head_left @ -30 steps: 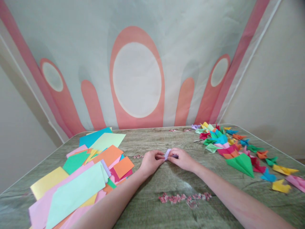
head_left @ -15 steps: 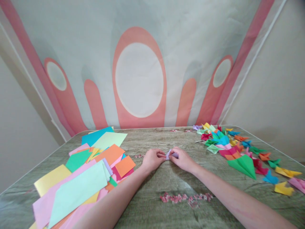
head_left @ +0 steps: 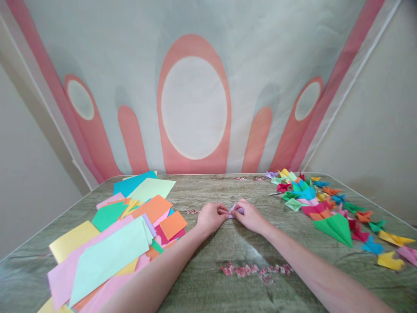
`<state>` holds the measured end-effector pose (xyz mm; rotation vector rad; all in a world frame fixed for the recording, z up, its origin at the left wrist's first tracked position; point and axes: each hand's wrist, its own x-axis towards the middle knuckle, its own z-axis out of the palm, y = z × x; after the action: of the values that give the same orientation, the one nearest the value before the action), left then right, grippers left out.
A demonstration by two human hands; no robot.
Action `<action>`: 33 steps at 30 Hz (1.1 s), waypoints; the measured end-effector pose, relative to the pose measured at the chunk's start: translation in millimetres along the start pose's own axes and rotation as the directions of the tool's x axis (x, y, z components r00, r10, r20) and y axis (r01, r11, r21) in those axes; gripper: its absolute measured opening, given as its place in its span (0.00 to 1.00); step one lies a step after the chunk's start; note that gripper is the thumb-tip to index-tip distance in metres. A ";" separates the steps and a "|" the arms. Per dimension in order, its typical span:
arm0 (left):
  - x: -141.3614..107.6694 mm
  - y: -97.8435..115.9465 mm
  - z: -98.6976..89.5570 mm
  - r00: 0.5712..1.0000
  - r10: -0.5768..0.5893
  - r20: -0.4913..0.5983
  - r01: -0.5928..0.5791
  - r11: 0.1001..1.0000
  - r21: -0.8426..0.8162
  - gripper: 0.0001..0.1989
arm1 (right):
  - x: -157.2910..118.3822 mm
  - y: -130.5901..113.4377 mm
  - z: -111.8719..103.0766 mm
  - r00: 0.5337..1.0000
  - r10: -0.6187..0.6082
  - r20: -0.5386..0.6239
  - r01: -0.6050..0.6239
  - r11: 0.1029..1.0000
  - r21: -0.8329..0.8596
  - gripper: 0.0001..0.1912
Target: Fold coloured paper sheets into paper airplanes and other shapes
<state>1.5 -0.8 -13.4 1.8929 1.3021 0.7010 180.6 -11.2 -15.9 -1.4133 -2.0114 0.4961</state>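
Note:
A small piece of folded lavender paper [head_left: 232, 213] is between my two hands, low over the middle of the table. My left hand [head_left: 212, 217] pinches its left end with thumb and fingertips. From the other side, my right hand [head_left: 250, 215] has its fingers closed on the right part. Most of the paper is hidden behind the fingers, so its full folded shape does not show.
Loose coloured paper sheets, with a mint-green sheet [head_left: 110, 258] on top, lie heaped at left. Folded paper figures, among them a green paper plane [head_left: 334, 228], spread over the right side. The wood-patterned table [head_left: 202, 282] meets a grey and pink backdrop [head_left: 195, 165].
Both hands stay on the lavender paper, with small shifts of the fingers. The whole view has moved slightly, so everything sits a little further right.

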 end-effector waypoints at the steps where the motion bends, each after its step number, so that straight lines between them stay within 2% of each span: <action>1: 0.0 0.4 -1.1 1.000 -0.001 0.022 0.002 1.000 -0.031 0.09 | -0.4 0.2 0.2 1.000 -0.002 -0.005 0.002 1.000 -0.006 0.07; 4: -1.6 2.1 -7.6 0.990 0.008 0.143 0.017 0.984 -0.175 0.15 | -1.2 0.8 0.8 1.000 -0.012 -0.008 0.012 1.000 -0.011 0.06; 8: -6.1 3.6 -19.8 0.956 0.104 0.273 -0.014 0.950 -0.311 0.23 | -1.7 0.6 0.0 1.000 -0.015 -0.002 0.015 1.000 0.000 0.06; 11: -7.2 2.9 -23.9 0.944 0.130 0.302 -0.022 0.940 -0.339 0.25 | -1.9 -0.2 -1.2 1.000 -0.011 0.000 0.011 1.000 0.009 0.07; 14: -5.6 1.7 -21.5 0.964 0.065 0.256 0.023 0.944 -0.328 0.22 | -2.2 -0.8 -1.9 1.000 -0.006 -0.002 0.006 1.000 0.009 0.06; 17: -3.6 0.9 -17.2 0.985 0.021 0.172 0.025 0.965 -0.261 0.19 | -2.3 -0.8 -1.8 1.000 0.000 -0.006 0.000 1.000 0.004 0.05; 21: -2.9 1.4 -15.1 0.993 0.084 0.085 -0.080 0.996 -0.042 0.14 | -1.9 -0.4 -1.3 1.000 0.001 -0.011 -0.001 1.000 0.009 0.06; 26: -4.8 5.1 -15.9 0.988 0.143 0.050 -0.151 0.961 0.233 0.09 | -0.7 -0.5 -1.2 1.000 0.007 -0.005 -0.007 1.000 0.005 0.05; 33: -2.4 5.6 -13.4 0.997 0.046 0.059 -0.059 0.965 0.257 0.11 | -0.3 0.0 -1.3 1.000 0.008 -0.012 -0.008 1.000 0.002 0.06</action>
<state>-6.5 -1.0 -1.1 2.1458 1.3680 0.5231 181.6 -11.5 -15.0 -1.4207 -1.9966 0.4919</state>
